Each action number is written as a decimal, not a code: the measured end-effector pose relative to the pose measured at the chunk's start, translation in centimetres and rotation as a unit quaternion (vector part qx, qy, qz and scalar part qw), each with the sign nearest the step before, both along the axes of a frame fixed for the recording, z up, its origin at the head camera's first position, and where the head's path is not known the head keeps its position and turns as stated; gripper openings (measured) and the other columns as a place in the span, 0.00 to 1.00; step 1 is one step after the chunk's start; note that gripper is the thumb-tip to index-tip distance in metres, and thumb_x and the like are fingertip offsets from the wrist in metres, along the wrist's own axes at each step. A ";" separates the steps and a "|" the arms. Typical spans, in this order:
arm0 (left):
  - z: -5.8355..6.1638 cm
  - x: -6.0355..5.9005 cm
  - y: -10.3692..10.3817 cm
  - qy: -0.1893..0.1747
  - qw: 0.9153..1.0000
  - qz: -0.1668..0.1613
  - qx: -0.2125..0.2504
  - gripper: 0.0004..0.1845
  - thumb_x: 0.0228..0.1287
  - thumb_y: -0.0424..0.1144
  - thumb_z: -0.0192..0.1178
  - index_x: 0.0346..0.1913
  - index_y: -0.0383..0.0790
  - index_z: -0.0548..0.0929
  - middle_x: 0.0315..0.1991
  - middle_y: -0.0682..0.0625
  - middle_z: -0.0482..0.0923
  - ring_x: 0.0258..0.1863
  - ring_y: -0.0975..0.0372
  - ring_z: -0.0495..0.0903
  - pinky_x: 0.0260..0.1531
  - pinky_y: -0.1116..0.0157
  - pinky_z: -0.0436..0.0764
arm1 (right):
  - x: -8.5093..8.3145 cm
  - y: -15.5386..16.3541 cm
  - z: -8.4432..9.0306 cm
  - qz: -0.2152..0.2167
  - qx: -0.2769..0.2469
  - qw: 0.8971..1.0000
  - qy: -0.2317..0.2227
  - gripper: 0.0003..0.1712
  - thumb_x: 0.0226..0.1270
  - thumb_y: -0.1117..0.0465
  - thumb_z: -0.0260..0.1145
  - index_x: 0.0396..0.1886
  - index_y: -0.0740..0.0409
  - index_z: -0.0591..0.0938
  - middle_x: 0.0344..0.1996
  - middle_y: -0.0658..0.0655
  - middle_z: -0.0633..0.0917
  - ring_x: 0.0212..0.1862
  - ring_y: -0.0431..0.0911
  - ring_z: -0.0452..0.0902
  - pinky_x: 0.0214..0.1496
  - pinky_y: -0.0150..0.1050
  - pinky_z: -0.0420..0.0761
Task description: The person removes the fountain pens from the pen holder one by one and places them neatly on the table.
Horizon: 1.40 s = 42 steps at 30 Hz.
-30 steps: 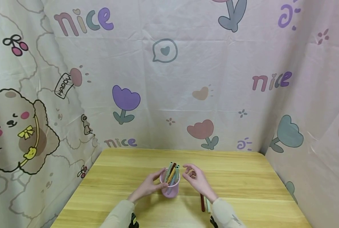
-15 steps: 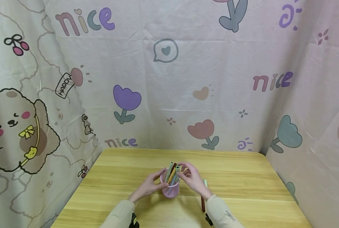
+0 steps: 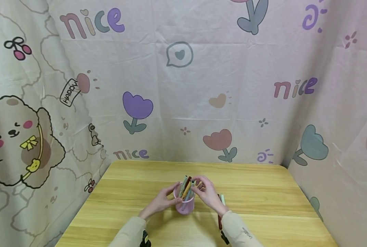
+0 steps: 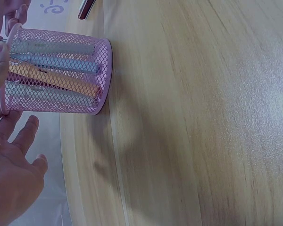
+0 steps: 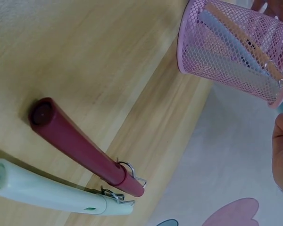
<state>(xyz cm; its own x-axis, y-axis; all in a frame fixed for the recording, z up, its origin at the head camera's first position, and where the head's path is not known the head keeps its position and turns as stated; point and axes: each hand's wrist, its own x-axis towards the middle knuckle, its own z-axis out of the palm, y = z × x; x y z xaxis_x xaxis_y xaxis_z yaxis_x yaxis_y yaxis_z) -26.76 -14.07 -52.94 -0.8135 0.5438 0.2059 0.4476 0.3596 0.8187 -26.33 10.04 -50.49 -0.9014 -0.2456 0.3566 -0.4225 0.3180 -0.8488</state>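
Reaching in from the side, the right hand point(image 3: 208, 194) is now closing its fingertips on the tops of the pens point(image 3: 186, 187), having been spread open beside them a second ago. Those pens are standing nearly upright, leaning slightly, in the pink mesh cup point(image 3: 184, 204), directly left of that hand and touching its fingertips. Across the cup, the left hand point(image 3: 162, 201) is cradling the mesh wall with relaxed, spread fingers. Behind the right wrist, a maroon pen point(image 5: 82, 149) and a pale green pen point(image 5: 47, 193) are lying side by side on the wooden surface point(image 3: 263, 192).
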 end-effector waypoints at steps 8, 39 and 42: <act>0.0 0.0 0.1 0.007 1.000 -0.003 -0.001 0.41 0.68 0.42 0.65 0.74 0.23 0.58 0.73 0.27 0.61 0.72 0.33 0.64 0.71 0.33 0.62 | 0.0 -0.1 0.1 -0.006 0.005 1.000 0.000 0.17 0.62 0.69 0.71 0.50 0.59 0.81 0.37 0.58 0.80 0.30 0.34 0.75 0.33 0.25 0.82; 0.1 0.1 0.0 -0.013 1.000 0.003 0.010 0.41 0.68 0.43 0.65 0.75 0.25 0.59 0.74 0.28 0.60 0.72 0.32 0.62 0.72 0.32 0.61 | -0.4 0.5 0.1 0.012 0.090 0.996 -0.013 0.07 0.64 0.64 0.71 0.40 0.62 0.84 0.30 0.54 0.82 0.30 0.34 0.74 0.29 0.25 0.79; 0.1 0.1 0.0 -0.013 1.000 0.003 0.009 0.41 0.68 0.43 0.65 0.75 0.25 0.59 0.74 0.28 0.60 0.72 0.32 0.63 0.72 0.32 0.61 | -0.3 0.7 0.3 0.007 0.073 0.997 -0.017 0.08 0.64 0.65 0.70 0.42 0.63 0.84 0.31 0.55 0.83 0.30 0.35 0.74 0.29 0.26 0.80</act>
